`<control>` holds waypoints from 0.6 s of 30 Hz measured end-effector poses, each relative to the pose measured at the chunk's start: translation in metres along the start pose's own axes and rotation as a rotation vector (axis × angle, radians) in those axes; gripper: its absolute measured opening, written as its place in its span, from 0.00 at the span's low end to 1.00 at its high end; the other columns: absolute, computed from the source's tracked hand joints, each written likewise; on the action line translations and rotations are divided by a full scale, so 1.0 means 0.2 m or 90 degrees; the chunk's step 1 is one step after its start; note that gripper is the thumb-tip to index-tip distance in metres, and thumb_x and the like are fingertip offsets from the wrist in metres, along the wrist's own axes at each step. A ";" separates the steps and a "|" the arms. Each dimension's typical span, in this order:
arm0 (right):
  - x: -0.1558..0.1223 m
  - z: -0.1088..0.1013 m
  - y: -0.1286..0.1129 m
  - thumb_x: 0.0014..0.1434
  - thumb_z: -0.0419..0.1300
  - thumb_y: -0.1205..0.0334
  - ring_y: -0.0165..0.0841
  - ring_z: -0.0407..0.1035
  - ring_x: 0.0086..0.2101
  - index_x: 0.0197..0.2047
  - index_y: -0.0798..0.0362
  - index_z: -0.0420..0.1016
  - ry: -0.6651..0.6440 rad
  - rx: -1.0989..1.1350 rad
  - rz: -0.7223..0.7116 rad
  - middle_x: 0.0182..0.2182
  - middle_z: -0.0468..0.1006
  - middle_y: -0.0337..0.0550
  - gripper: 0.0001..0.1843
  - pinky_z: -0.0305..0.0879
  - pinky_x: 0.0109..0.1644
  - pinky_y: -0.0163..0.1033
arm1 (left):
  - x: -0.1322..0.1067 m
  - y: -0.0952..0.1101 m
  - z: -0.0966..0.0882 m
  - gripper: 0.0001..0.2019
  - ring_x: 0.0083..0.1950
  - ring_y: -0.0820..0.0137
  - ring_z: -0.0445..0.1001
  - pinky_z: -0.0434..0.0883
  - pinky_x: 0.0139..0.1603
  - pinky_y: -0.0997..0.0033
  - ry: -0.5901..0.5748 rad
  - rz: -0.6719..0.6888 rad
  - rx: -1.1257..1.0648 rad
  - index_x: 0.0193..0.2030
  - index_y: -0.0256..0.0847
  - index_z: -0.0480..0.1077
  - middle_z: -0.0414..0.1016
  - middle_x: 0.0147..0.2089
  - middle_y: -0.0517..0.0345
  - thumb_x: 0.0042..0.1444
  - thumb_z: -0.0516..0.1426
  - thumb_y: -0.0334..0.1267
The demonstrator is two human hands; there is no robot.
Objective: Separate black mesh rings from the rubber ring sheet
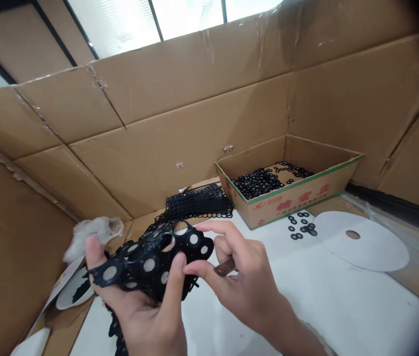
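Observation:
A floppy black rubber sheet of joined rings (149,265) lies across my left hand (150,321), its thumb pressing on the top. Pale discs or see-through centres show in many of the rings; I cannot tell which. At the sheet's right edge is my right hand (246,272), with index finger and thumb curved around that edge. A small flat metal tool (225,267), brownish, is tucked under this hand's curled fingers; most of it is hidden. More of the black sheet hangs below my left hand.
A cardboard box (302,198) at the back right holds many small black rings. Loose black rings (298,227) lie before it, beside a white oval card (372,242). Black ring netting (198,202) is heaped behind. Crumpled plastic (93,236) sits left. Cardboard walls (180,123) enclose the table.

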State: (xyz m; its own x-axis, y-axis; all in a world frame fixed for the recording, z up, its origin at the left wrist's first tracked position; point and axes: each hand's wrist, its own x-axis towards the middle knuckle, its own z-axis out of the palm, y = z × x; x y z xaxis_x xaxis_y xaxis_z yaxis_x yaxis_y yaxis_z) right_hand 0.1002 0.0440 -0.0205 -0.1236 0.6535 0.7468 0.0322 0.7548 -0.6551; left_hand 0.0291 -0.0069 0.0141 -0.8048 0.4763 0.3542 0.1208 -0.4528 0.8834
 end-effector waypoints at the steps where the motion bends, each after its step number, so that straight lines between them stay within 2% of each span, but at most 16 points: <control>1: 0.00 0.00 0.00 0.61 0.64 0.56 0.22 0.47 0.17 0.50 0.54 0.69 -0.008 0.002 -0.010 0.18 0.54 0.25 0.17 0.48 0.20 0.29 | 0.01 0.00 -0.01 0.49 0.44 0.77 0.78 0.74 0.47 0.83 0.006 -0.018 -0.009 0.71 0.66 0.49 0.77 0.50 0.64 0.49 0.68 0.30; 6: 0.00 -0.01 -0.03 0.62 0.63 0.56 0.21 0.46 0.16 0.48 0.57 0.71 -0.004 0.077 -0.009 0.18 0.50 0.24 0.16 0.46 0.18 0.30 | 0.04 -0.01 -0.06 0.42 0.38 0.76 0.78 0.76 0.38 0.83 0.016 -0.132 -0.049 0.66 0.67 0.61 0.75 0.53 0.64 0.47 0.70 0.34; 10: 0.00 -0.02 -0.06 0.61 0.64 0.59 0.21 0.46 0.15 0.49 0.59 0.72 0.007 0.091 -0.021 0.17 0.51 0.23 0.16 0.48 0.17 0.29 | 0.02 0.01 -0.07 0.43 0.38 0.75 0.79 0.77 0.38 0.82 -0.004 -0.189 -0.069 0.66 0.66 0.62 0.75 0.55 0.63 0.44 0.71 0.35; 13: 0.02 -0.04 -0.04 0.60 0.65 0.64 0.21 0.51 0.15 0.48 0.58 0.76 0.038 0.004 -0.081 0.15 0.61 0.26 0.13 0.54 0.20 0.29 | 0.01 0.00 -0.06 0.43 0.41 0.74 0.80 0.76 0.41 0.82 -0.033 -0.144 -0.001 0.67 0.66 0.59 0.77 0.53 0.63 0.47 0.70 0.35; 16: 0.04 -0.08 0.03 0.60 0.64 0.67 0.21 0.59 0.16 0.36 0.55 0.80 0.014 -0.046 -0.069 0.17 0.73 0.31 0.02 0.58 0.23 0.29 | 0.01 -0.03 -0.05 0.46 0.48 0.70 0.80 0.76 0.47 0.77 -0.085 -0.049 0.112 0.69 0.65 0.56 0.78 0.53 0.61 0.46 0.70 0.35; 18: 0.05 -0.13 0.07 0.62 0.61 0.67 0.21 0.62 0.17 0.30 0.53 0.78 0.011 -0.034 -0.032 0.19 0.76 0.33 0.09 0.59 0.23 0.28 | 0.02 -0.06 -0.06 0.50 0.52 0.63 0.79 0.77 0.50 0.69 -0.135 -0.029 0.169 0.71 0.63 0.52 0.76 0.57 0.57 0.44 0.71 0.38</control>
State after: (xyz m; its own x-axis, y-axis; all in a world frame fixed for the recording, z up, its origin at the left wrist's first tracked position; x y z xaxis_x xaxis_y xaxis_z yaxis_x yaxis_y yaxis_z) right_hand 0.1251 0.0624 -0.0199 -0.1089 0.6146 0.7813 0.0799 0.7888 -0.6094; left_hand 0.0169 -0.0094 0.0017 -0.6771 0.6509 0.3434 0.2569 -0.2283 0.9391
